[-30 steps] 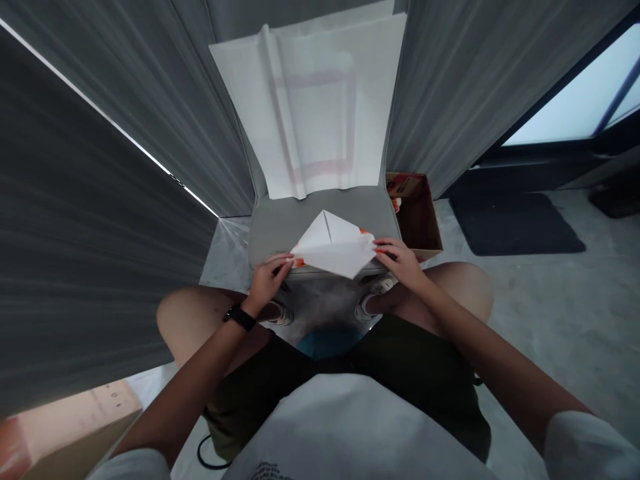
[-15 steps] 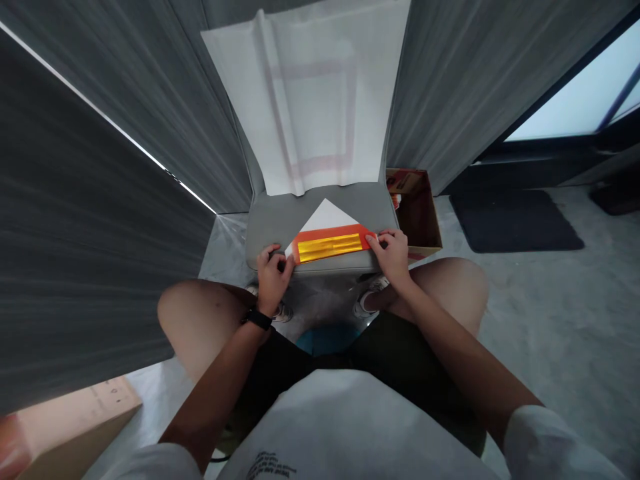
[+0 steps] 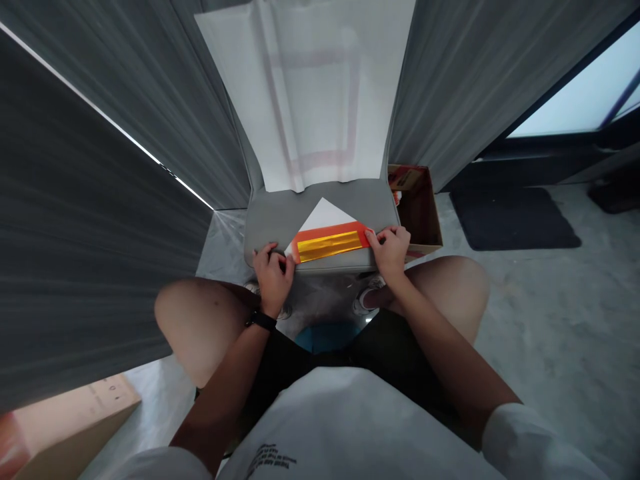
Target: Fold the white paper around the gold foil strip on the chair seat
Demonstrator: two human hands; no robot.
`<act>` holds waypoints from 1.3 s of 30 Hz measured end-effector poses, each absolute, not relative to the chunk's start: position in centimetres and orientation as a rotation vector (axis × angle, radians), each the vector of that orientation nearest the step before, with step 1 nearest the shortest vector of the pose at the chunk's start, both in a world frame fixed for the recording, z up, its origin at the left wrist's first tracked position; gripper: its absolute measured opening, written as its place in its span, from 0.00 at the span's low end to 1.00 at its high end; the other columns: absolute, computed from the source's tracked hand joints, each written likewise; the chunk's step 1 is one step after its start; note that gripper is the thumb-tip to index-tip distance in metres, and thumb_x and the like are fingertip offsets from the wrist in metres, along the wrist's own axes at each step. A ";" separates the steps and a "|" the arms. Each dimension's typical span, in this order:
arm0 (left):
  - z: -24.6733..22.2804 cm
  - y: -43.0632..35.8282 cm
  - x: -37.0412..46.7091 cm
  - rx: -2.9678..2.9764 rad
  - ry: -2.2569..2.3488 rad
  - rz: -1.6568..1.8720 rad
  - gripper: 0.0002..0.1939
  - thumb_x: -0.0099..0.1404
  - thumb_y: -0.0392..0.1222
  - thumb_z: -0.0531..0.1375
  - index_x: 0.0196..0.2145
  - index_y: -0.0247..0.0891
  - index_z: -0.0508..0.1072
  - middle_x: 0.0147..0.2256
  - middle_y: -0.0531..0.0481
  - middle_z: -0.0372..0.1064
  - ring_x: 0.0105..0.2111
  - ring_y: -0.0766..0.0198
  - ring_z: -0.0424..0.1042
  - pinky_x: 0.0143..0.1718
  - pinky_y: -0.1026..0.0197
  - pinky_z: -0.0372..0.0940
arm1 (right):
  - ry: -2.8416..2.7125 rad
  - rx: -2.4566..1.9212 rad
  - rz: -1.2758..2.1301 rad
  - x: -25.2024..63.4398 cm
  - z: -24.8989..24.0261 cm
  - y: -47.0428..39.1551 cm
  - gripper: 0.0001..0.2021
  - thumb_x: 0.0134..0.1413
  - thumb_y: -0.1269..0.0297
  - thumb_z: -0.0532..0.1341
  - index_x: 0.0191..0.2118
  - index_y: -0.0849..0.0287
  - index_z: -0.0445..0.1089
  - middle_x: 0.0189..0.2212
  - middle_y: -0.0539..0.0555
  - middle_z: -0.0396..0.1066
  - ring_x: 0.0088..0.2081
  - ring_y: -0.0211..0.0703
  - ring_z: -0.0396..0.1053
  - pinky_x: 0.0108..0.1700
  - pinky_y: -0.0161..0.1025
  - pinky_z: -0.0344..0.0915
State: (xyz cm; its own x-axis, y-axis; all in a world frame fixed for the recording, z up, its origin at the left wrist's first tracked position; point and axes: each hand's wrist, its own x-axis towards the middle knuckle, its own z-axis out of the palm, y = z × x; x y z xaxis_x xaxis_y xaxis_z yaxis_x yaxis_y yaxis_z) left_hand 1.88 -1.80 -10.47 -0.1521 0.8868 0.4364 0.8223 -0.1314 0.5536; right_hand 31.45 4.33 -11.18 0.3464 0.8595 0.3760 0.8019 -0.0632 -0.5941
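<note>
A folded sheet of paper lies near the front of the grey chair seat. Its white part rises to a point at the back, and the folded front shows an orange border around a shiny gold strip. My left hand pinches the left corner between thumb and fingers. At the opposite end, my right hand grips the orange right corner, thumb on top. Both hands rest at the seat's front edge.
A large white sheet covers the chair back. An open cardboard box stands right of the chair, with a dark mat beyond. Another cardboard box is at lower left. Grey curtains hang on both sides.
The view has shifted slightly. Both hands stay at the paper's corners, and the folded paper looks much the same, its gold strip a little smoother.
</note>
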 end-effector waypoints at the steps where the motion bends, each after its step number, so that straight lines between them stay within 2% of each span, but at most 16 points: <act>1: -10.4 -1.9 2.0 1.983 2.035 1.151 0.13 0.73 0.45 0.58 0.30 0.42 0.65 0.54 0.35 0.70 0.62 0.47 0.67 0.72 0.33 0.47 | -1.462 -1.860 0.091 31.5 -11.2 4.3 0.17 0.60 0.55 0.66 0.24 0.56 0.67 0.38 0.58 0.66 0.44 0.52 0.61 0.53 0.51 0.63; 9: -10.5 -2.0 2.3 1.878 2.074 1.115 0.12 0.72 0.46 0.59 0.32 0.42 0.64 0.59 0.32 0.66 0.65 0.42 0.62 0.71 0.27 0.43 | -1.506 -1.853 0.044 31.7 -11.6 4.2 0.16 0.61 0.53 0.65 0.26 0.55 0.66 0.38 0.59 0.66 0.45 0.54 0.62 0.54 0.53 0.63; 22: -11.4 -1.9 2.5 1.939 2.124 1.207 0.05 0.74 0.42 0.56 0.42 0.40 0.69 0.56 0.32 0.68 0.63 0.45 0.64 0.71 0.34 0.48 | -1.520 -1.876 0.086 31.8 -11.4 3.9 0.13 0.66 0.53 0.59 0.36 0.56 0.71 0.42 0.63 0.67 0.49 0.58 0.61 0.57 0.56 0.60; 31: -11.4 -1.9 2.6 1.916 2.135 1.150 0.17 0.76 0.42 0.52 0.55 0.37 0.74 0.58 0.33 0.68 0.63 0.45 0.63 0.72 0.34 0.46 | -1.551 -1.851 0.035 32.1 -11.7 4.0 0.14 0.68 0.53 0.55 0.37 0.57 0.71 0.42 0.64 0.68 0.49 0.59 0.62 0.56 0.57 0.60; 39: -11.2 -2.0 2.5 1.983 2.107 1.111 0.22 0.77 0.42 0.51 0.63 0.45 0.74 0.64 0.40 0.68 0.65 0.44 0.63 0.71 0.32 0.46 | -1.565 -1.879 0.032 32.1 -11.5 4.0 0.14 0.66 0.55 0.56 0.40 0.57 0.73 0.44 0.65 0.69 0.50 0.60 0.61 0.56 0.58 0.61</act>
